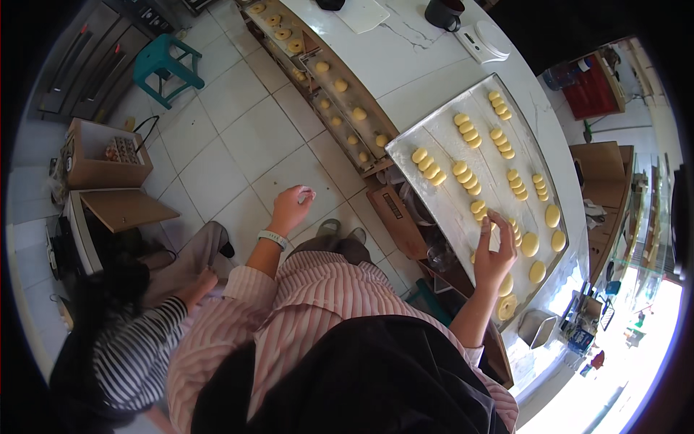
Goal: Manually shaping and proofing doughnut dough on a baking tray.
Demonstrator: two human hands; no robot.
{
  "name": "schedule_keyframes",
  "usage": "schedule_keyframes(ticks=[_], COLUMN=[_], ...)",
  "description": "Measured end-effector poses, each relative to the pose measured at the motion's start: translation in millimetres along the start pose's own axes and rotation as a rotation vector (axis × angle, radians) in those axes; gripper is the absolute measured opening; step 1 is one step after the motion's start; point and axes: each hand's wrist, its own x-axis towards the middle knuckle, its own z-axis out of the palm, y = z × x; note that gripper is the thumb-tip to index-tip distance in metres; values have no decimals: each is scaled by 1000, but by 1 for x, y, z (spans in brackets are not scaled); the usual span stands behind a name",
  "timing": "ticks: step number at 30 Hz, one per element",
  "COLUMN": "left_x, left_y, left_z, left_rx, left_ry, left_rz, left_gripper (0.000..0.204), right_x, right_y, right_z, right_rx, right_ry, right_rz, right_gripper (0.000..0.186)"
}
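My right hand (499,254) reaches over a large metal tray (434,130) on the counter. Its thumb and fingers close around the near end of a short row of yellow dough pieces (478,207); the palm side is partly hidden. More rows of joined dough balls (466,178) lie farther up the tray. Flat dough rounds (530,244) sit to the right of this hand, and a ring-shaped dough piece (507,307) lies at the near corner. My left hand (291,207), floury at the fingertips, is curled in the air over the floor, away from the tray, holding nothing that I can see.
Wooden trays (340,108) with dough balls and rings stand left of the counter. A scale (483,42) and dark mug (444,13) are at the back. A metal tin (538,328) sits near right. Another person in a striped sleeve (141,354) is at my left; a teal stool (165,65) stands beyond.
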Motion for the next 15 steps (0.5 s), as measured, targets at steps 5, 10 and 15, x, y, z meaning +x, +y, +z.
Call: schedule_keyframes(ticks=[5,10,15], left_x=[20,30,72], left_y=[4,-26,-80], left_z=[0,-16,-63], left_rx=[-53,-152,-171], left_ry=[-51,-102,-318], left_rz=[-45,-34,-102], left_gripper=[22,24,29], right_x=[6,32,39], right_y=[-12,5,17], right_z=[21,15,-21], right_rx=[82,-17,-286], right_ry=[-20,109,395], right_rz=[-157,21,131], right_gripper=[13,11,13])
